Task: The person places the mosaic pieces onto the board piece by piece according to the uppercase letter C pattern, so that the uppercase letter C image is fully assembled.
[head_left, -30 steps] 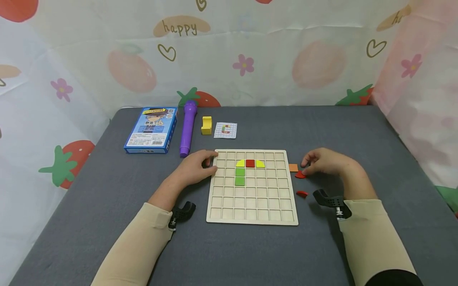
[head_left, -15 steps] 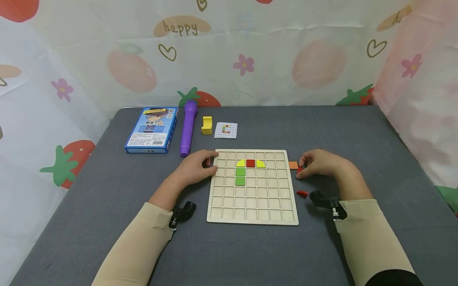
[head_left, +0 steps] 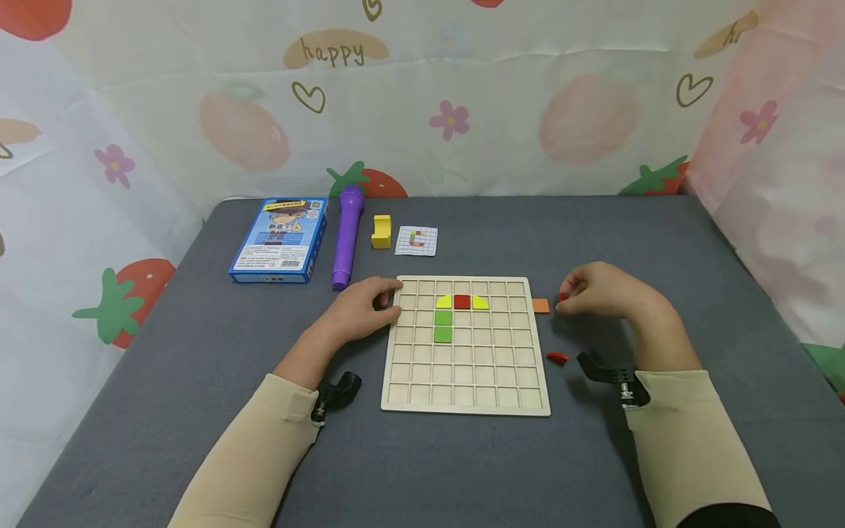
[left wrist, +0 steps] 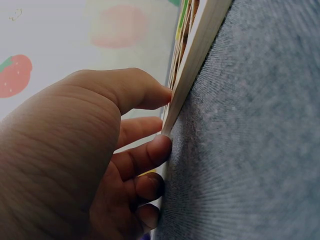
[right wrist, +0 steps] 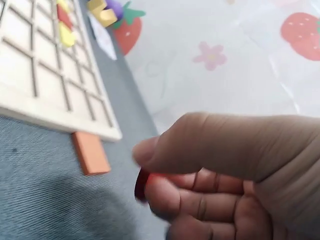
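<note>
My left hand (head_left: pixel 363 308) rests at the left edge of a wooden grid board (head_left: pixel 409 374). In the left wrist view its thumb (left wrist: pixel 145 92) touches the board's side, and the fingers lie near the corner. Beyond the board's right edge, my right hand (head_left: pixel 607 293) pinches a small red curved block (right wrist: pixel 142 184) between thumb and fingers, mostly hidden. An orange block (head_left: pixel 541 306) lies against the board's right edge, and another red curved block (head_left: pixel 557 358) is below it. On the grid are two yellow rounded blocks (head_left: pixel 480 302), a red square block (head_left: pixel 462 301) and green blocks (head_left: pixel 443 326).
Behind the board lie a pattern card (head_left: pixel 416 240), a yellow notched block (head_left: pixel 381 232), a purple microphone-shaped object (head_left: pixel 347 238) and a blue box (head_left: pixel 280 240). A grey cloth (head_left: pixel 515 469) covers the table. A printed curtain (head_left: pixel 502 73) hangs behind.
My right hand has taken hold of the red curved block near the orange one and lifted it, drawing back slightly from the board. My left hand stays at the board's edge.
</note>
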`<state>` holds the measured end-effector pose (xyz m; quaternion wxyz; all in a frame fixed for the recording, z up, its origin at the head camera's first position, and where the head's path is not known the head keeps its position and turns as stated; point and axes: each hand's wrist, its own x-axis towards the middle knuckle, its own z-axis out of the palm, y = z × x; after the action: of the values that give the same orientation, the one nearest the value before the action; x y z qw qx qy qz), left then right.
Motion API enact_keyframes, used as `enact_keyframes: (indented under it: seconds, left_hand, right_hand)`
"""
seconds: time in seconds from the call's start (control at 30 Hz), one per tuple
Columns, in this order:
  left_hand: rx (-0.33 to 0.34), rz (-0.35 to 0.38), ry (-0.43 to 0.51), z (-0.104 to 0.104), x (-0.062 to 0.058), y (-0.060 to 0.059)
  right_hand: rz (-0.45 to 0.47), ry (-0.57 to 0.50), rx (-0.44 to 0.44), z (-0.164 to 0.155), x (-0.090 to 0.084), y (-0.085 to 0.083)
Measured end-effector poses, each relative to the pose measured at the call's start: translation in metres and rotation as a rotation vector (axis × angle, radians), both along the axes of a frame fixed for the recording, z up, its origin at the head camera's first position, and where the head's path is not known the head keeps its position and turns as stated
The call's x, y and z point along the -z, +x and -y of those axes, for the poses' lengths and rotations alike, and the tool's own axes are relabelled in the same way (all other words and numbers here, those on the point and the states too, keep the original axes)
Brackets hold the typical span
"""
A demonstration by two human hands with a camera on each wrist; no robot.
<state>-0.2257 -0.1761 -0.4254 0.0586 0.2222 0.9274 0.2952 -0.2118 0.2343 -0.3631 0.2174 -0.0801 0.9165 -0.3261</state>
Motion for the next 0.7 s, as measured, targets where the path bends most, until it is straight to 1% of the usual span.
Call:
enact_keyframes:
  seconds: [0.13, 0.23, 0.37, 0.5, 0.6, 0.7]
  left_hand:
    - [0.005, -0.002, 0.008, 0.000, -0.001, 0.001]
    - [0.007, -0.005, 0.012, 0.000, -0.002, 0.002]
    - [0.006, -0.005, 0.011, 0.000, -0.002, 0.002]
    - [0.004, 0.002, 0.004, 0.000, -0.002, 0.002]
    - [0.006, 0.004, 0.003, 0.000, -0.002, 0.003]
    - [0.010, 0.000, 0.007, 0.000, -0.002, 0.002]
  right_hand:
    - [-0.007, -0.125, 0.028, -0.001, -0.007, 0.002]
    - [-0.024, -0.184, 0.025, 0.003, -0.013, 0.005]
    - [-0.052, -0.228, -0.001, 0.013, -0.019, 0.009]
    - [-0.056, -0.285, -0.016, 0.026, -0.022, 0.011]
    - [-0.060, -0.306, -0.033, 0.036, -0.024, 0.014]
    - [-0.056, -0.308, -0.073, 0.046, -0.025, 0.016]
